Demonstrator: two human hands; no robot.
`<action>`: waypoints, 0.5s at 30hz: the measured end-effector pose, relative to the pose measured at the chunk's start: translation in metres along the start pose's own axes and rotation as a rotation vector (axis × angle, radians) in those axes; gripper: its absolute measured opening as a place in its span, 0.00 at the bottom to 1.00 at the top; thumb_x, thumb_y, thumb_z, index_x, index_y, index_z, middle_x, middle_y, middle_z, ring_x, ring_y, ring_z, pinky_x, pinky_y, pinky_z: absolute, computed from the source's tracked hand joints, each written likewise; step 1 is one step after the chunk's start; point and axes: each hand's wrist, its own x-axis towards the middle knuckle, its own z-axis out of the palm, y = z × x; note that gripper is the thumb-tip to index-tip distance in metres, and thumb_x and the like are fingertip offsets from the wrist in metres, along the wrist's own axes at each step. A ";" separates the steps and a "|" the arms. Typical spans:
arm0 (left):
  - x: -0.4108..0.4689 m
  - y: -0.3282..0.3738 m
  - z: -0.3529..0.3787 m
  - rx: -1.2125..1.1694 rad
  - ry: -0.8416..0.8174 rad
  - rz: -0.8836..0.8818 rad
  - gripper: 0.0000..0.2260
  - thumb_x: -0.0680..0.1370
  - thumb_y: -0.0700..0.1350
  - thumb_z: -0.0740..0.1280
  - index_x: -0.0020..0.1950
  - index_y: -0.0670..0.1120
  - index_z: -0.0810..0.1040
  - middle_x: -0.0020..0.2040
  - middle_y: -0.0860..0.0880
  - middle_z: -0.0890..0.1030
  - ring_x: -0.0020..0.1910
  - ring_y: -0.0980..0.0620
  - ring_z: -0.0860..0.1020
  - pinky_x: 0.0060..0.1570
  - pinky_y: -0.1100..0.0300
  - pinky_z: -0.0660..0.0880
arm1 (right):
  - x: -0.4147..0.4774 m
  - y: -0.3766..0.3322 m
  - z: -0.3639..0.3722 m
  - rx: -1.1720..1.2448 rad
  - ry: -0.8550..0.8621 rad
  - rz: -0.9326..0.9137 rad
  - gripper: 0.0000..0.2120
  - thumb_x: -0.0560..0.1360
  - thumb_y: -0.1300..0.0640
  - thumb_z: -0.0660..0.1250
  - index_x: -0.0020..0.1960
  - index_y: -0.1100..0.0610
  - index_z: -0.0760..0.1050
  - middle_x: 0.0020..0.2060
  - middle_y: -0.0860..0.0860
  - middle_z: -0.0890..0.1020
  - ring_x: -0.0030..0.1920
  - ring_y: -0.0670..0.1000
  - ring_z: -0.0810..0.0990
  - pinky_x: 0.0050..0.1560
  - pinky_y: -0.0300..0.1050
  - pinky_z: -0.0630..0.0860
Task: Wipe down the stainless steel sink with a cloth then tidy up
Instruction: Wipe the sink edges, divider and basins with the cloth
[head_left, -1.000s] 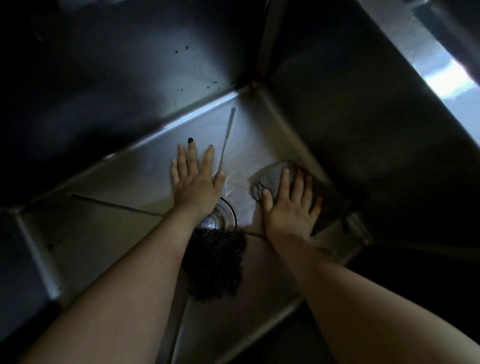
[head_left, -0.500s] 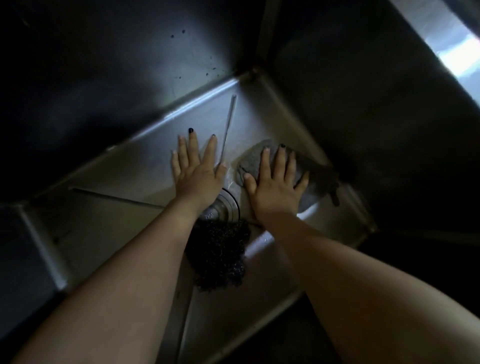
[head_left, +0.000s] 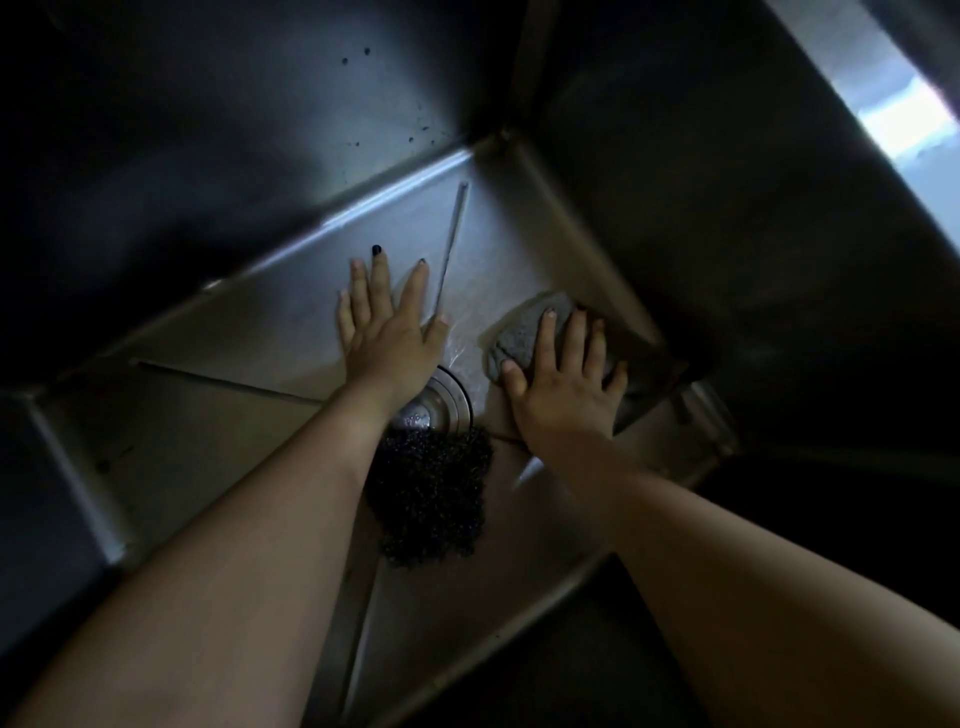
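A grey cloth is lying flat on the floor of the dim stainless steel sink, just right of its drain, near the right wall

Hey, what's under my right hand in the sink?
A grey cloth lies under the right hand, pressed flat on the sink floor. Its far and left edges show; the part beneath the palm is covered.
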 end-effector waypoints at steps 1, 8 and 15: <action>0.000 0.000 0.000 -0.007 -0.001 -0.001 0.27 0.79 0.56 0.55 0.75 0.57 0.48 0.76 0.47 0.38 0.74 0.48 0.34 0.70 0.51 0.34 | -0.001 -0.001 0.001 -0.016 -0.003 -0.015 0.32 0.79 0.39 0.44 0.76 0.50 0.37 0.76 0.53 0.40 0.75 0.56 0.37 0.70 0.64 0.44; -0.001 -0.004 -0.009 -0.096 -0.036 0.010 0.25 0.79 0.54 0.55 0.75 0.57 0.52 0.77 0.48 0.39 0.74 0.49 0.35 0.71 0.53 0.36 | 0.023 -0.006 -0.018 -0.056 -0.031 -0.135 0.32 0.79 0.39 0.46 0.76 0.50 0.38 0.76 0.54 0.41 0.75 0.57 0.40 0.68 0.66 0.52; -0.028 -0.003 -0.014 -0.329 -0.007 -0.065 0.18 0.79 0.49 0.59 0.69 0.50 0.67 0.77 0.46 0.42 0.75 0.48 0.39 0.72 0.55 0.45 | 0.019 -0.003 -0.027 -0.077 -0.062 -0.216 0.29 0.79 0.43 0.53 0.76 0.50 0.49 0.76 0.54 0.50 0.75 0.57 0.47 0.66 0.64 0.57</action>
